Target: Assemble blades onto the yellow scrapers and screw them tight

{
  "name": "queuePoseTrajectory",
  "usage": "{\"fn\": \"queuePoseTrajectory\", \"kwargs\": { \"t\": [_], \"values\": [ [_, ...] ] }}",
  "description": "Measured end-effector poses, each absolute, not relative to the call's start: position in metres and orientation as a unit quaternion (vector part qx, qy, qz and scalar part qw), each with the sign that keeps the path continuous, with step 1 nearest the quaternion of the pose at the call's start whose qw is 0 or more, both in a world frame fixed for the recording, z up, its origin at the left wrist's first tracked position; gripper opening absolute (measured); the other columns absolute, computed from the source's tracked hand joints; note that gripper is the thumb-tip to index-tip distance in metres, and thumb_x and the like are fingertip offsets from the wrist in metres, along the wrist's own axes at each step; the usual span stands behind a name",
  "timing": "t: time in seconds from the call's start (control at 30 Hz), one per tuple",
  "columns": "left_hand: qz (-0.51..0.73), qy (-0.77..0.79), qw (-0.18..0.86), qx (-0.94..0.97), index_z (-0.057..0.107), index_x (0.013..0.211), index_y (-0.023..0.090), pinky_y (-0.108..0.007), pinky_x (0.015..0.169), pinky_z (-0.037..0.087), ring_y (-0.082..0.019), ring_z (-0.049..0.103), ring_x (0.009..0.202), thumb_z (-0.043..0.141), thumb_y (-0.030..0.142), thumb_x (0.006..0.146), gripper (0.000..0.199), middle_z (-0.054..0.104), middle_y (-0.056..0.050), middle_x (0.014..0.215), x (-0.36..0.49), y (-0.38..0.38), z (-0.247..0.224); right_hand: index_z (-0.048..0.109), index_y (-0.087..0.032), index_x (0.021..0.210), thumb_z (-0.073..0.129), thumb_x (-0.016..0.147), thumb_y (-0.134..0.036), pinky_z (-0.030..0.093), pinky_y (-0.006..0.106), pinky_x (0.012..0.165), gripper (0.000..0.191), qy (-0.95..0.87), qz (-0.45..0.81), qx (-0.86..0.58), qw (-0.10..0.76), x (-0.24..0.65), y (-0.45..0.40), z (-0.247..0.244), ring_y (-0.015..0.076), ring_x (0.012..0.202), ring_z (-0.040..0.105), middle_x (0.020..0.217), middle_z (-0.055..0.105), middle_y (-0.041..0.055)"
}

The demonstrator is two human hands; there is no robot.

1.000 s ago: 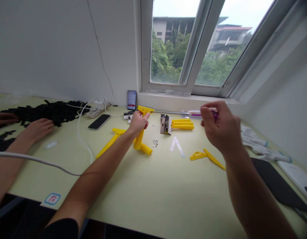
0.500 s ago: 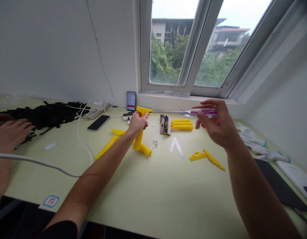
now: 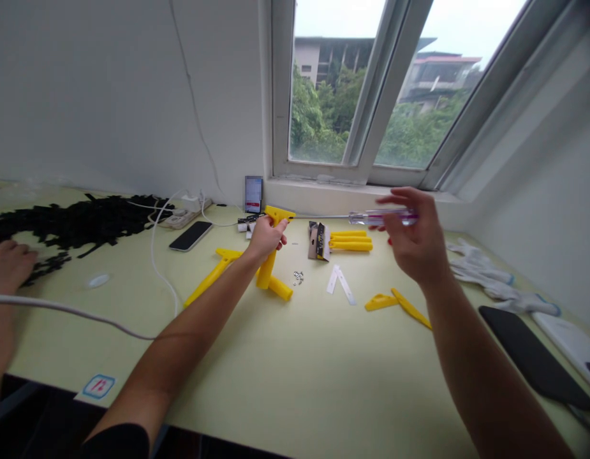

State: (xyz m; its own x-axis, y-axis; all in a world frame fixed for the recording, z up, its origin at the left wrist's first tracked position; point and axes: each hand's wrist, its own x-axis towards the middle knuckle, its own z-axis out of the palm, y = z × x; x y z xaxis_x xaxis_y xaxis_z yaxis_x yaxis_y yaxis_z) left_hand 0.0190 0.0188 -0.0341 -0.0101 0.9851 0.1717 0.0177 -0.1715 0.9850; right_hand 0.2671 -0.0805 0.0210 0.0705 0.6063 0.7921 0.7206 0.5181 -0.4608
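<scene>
Above the table, my left hand is closed around a yellow T-shaped plastic scraper, its wide head up. My right hand grips the clear purple-tinted handle of a screwdriver between thumb and fingers. The long metal shaft lies level and points left, its tip at the right end of the scraper's head; whether a screw sits there is too small to see. Below lie small screws and nuts and two pale strips. More yellow scraper parts lie behind and beneath my left forearm.
Yellow handles lie beside a small cardboard packet. Two flat yellow pieces rest nearer right. Phones, white cables and a black heap lie left, near another person's hand. White gloves lie right.
My right hand has shifted on the screwdriver handle, its fingers higher and the handle turned. My left hand keeps the scraper in place. The other person's hand has moved left.
</scene>
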Motion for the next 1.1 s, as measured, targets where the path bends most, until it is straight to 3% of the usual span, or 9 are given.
{"fn": "queuePoseTrajectory", "kwargs": {
  "t": [0.1, 0.23, 0.33, 0.47, 0.6, 0.7, 0.83, 0.93, 1.1],
  "values": [
    [0.528, 0.465, 0.454, 0.547, 0.057, 0.079, 0.014, -0.015, 0.033, 0.031, -0.007, 0.047, 0.033, 0.066, 0.023, 0.086, 0.015, 0.053, 0.004, 0.048, 0.019, 0.019, -0.035, 0.056, -0.023, 0.108, 0.053, 0.092, -0.046, 0.052, 0.037, 0.064, 0.027, -0.638, -0.126, -0.534, 0.540, 0.268, -0.082, 0.022, 0.0202, 0.067, 0.065, 0.084, 0.065, 0.0038],
    [0.522, 0.472, 0.454, 0.547, 0.056, 0.078, 0.015, -0.015, 0.034, 0.030, -0.007, 0.046, 0.032, 0.066, 0.024, 0.086, 0.017, 0.051, 0.005, 0.045, 0.019, 0.019, -0.037, 0.052, -0.024, 0.118, 0.056, 0.090, -0.044, 0.052, 0.037, 0.066, 0.034, -0.710, -0.087, -0.495, 0.492, 0.271, -0.084, 0.026, 0.0208, 0.073, 0.065, 0.096, 0.067, 0.0058],
    [0.519, 0.472, 0.454, 0.550, 0.056, 0.078, 0.015, -0.015, 0.034, 0.030, -0.007, 0.047, 0.033, 0.067, 0.024, 0.086, 0.016, 0.052, 0.004, 0.047, 0.018, 0.019, -0.038, 0.058, -0.024, 0.103, 0.051, 0.093, -0.045, 0.050, 0.034, 0.062, 0.024, -0.675, -0.095, -0.553, 0.479, 0.273, -0.085, 0.028, 0.0177, 0.059, 0.060, 0.072, 0.062, 0.0002],
    [0.524, 0.476, 0.450, 0.544, 0.056, 0.079, 0.014, -0.014, 0.035, 0.031, -0.007, 0.049, 0.035, 0.065, 0.022, 0.086, 0.014, 0.052, 0.004, 0.047, 0.018, 0.020, -0.038, 0.050, -0.025, 0.120, 0.058, 0.089, -0.043, 0.052, 0.034, 0.064, 0.037, -0.720, -0.033, -0.510, 0.470, 0.277, -0.081, 0.025, 0.0196, 0.073, 0.065, 0.096, 0.066, 0.0049],
    [0.529, 0.475, 0.454, 0.537, 0.056, 0.078, 0.014, -0.014, 0.035, 0.032, -0.006, 0.049, 0.035, 0.069, 0.023, 0.084, 0.017, 0.053, 0.004, 0.052, 0.017, 0.020, -0.037, 0.054, -0.024, 0.110, 0.051, 0.093, -0.045, 0.051, 0.033, 0.059, 0.027, -0.682, -0.051, -0.549, 0.480, 0.279, -0.076, 0.020, 0.0159, 0.058, 0.060, 0.087, 0.064, 0.0030],
    [0.535, 0.476, 0.455, 0.529, 0.055, 0.081, 0.014, -0.013, 0.035, 0.032, -0.005, 0.049, 0.035, 0.069, 0.023, 0.084, 0.017, 0.053, 0.005, 0.055, 0.016, 0.021, -0.038, 0.047, -0.025, 0.124, 0.059, 0.088, -0.046, 0.052, 0.032, 0.060, 0.043, -0.728, -0.003, -0.504, 0.465, 0.279, -0.075, 0.019, 0.0168, 0.067, 0.064, 0.104, 0.064, 0.0059],
    [0.534, 0.475, 0.457, 0.530, 0.055, 0.081, 0.014, -0.014, 0.034, 0.032, -0.006, 0.049, 0.036, 0.067, 0.021, 0.085, 0.014, 0.052, 0.006, 0.053, 0.016, 0.023, -0.039, 0.054, -0.024, 0.111, 0.053, 0.092, -0.047, 0.052, 0.032, 0.063, 0.030, -0.688, -0.051, -0.542, 0.480, 0.275, -0.077, 0.021, 0.0173, 0.064, 0.062, 0.084, 0.065, 0.0026],
    [0.535, 0.475, 0.455, 0.530, 0.056, 0.081, 0.014, -0.013, 0.034, 0.032, -0.005, 0.049, 0.037, 0.069, 0.022, 0.084, 0.015, 0.053, 0.005, 0.054, 0.015, 0.023, -0.039, 0.051, -0.024, 0.120, 0.060, 0.088, -0.046, 0.053, 0.033, 0.066, 0.040, -0.722, -0.046, -0.507, 0.468, 0.274, -0.078, 0.022, 0.0189, 0.072, 0.065, 0.097, 0.067, 0.0054],
    [0.533, 0.471, 0.458, 0.533, 0.055, 0.079, 0.015, -0.013, 0.034, 0.031, -0.005, 0.048, 0.036, 0.071, 0.023, 0.083, 0.018, 0.052, 0.005, 0.054, 0.016, 0.023, -0.041, 0.058, -0.023, 0.102, 0.053, 0.091, -0.050, 0.050, 0.033, 0.061, 0.029, -0.702, -0.059, -0.546, 0.454, 0.276, -0.078, 0.023, 0.0168, 0.056, 0.059, 0.071, 0.062, 0.0000]
  ]
}}
